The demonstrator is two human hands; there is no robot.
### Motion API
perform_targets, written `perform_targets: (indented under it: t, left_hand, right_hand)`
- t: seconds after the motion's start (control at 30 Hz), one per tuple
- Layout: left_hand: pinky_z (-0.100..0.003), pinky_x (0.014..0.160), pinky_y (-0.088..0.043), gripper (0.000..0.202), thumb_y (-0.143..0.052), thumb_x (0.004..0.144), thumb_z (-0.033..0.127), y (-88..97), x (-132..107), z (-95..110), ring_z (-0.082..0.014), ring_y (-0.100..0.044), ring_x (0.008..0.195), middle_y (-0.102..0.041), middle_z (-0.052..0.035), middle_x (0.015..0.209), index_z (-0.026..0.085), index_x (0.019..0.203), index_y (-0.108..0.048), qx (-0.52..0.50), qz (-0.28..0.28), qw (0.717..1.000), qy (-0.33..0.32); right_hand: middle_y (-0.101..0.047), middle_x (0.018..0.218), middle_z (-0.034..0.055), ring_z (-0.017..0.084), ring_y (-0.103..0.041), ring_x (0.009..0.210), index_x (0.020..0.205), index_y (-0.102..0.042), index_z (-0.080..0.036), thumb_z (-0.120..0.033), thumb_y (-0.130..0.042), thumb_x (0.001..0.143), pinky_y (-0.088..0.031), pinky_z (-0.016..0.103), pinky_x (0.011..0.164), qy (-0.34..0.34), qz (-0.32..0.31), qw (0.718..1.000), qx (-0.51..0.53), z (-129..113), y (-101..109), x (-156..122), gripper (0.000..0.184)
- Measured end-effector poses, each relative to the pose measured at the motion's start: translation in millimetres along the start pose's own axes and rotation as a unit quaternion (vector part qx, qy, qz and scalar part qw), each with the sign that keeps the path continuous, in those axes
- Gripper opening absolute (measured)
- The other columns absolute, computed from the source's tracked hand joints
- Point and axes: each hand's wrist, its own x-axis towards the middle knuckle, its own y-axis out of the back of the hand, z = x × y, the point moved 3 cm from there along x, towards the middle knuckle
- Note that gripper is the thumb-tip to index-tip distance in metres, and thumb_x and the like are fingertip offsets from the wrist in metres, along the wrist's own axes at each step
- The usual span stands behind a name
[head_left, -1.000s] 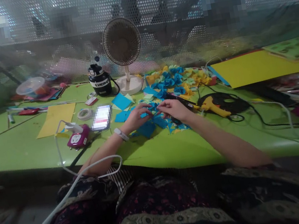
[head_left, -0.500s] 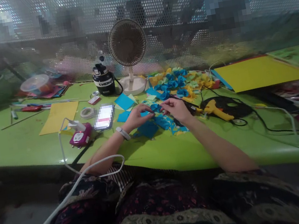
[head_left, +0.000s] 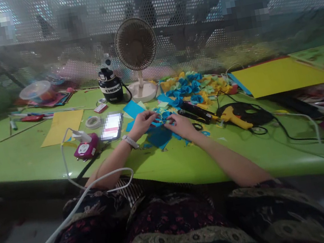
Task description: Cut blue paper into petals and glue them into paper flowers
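A small curled blue paper flower (head_left: 165,116) is between my two hands, above a litter of paper pieces. My left hand (head_left: 144,124), with a white band on its wrist, is closed at the flower's left side, thumb and fingers pinched together. From the right, my right hand (head_left: 180,126) pinches its lower edge. Blue paper squares (head_left: 159,137) lie under my hands, and another blue sheet (head_left: 133,109) lies beyond the left one. To the right of my right hand lies a black stapler (head_left: 199,112), with scissors handles (head_left: 197,127) close by.
Behind the flower stand a fan (head_left: 144,93) and a black bottle (head_left: 111,90). Finished blue and yellow paper flowers (head_left: 195,87) are heaped at the back. A yellow glue gun (head_left: 236,117) rests at right; a phone (head_left: 112,126), tape roll (head_left: 93,122) and purple power socket (head_left: 86,147) at left.
Both hands have shifted slightly left, and my right hand sits lower. The stapler and scissors handles show more fully beside it. The blue flower has moved a little left with the hands.
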Motion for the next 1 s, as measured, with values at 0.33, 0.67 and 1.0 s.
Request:
perform_targets:
  t: [0.33,0.67,1.0]
  left_hand:
    - [-0.022,0.063,-0.054,0.012,-0.064,0.09,0.024,-0.1,0,2,-0.011,-0.069,0.074,-0.072,-0.0067,0.091,0.013,0.091,-0.062,-0.051,0.017,0.997,0.049]
    - [-0.026,0.069,-0.056,0.01,-0.065,0.091,0.023,1.2,-1,-2,-0.0123,-0.07,0.075,-0.074,-0.0077,0.088,0.013,0.089,-0.066,-0.096,0.015,0.992,0.076]
    - [-0.027,0.071,-0.057,0.021,-0.074,0.085,0.033,6.6,-1,1,-0.0133,-0.07,0.079,-0.075,-0.0089,0.093,0.013,0.092,-0.069,-0.086,-0.068,0.992,0.061]
  right_hand:
    - [-0.074,0.091,0.0097,0.022,-0.066,0.079,0.093,-0.073,-0.017,-0.019,-0.061,0.08,-0.051,0.033,0.075,0.018,0.005,0.998,-0.061,4,-4,-2,0.017]
    - [-0.071,0.089,0.0071,0.019,-0.067,0.071,0.099,-0.073,-0.02,-0.048,-0.062,0.084,-0.057,0.035,0.073,0.042,0.134,0.973,0.182,-5,23,-21,0.034]
    - [-0.068,0.091,0.0077,0.021,-0.065,0.08,0.098,-0.078,-0.024,-0.051,-0.061,0.089,-0.058,0.04,0.078,0.113,0.07,0.974,0.182,-8,27,-22,0.033]
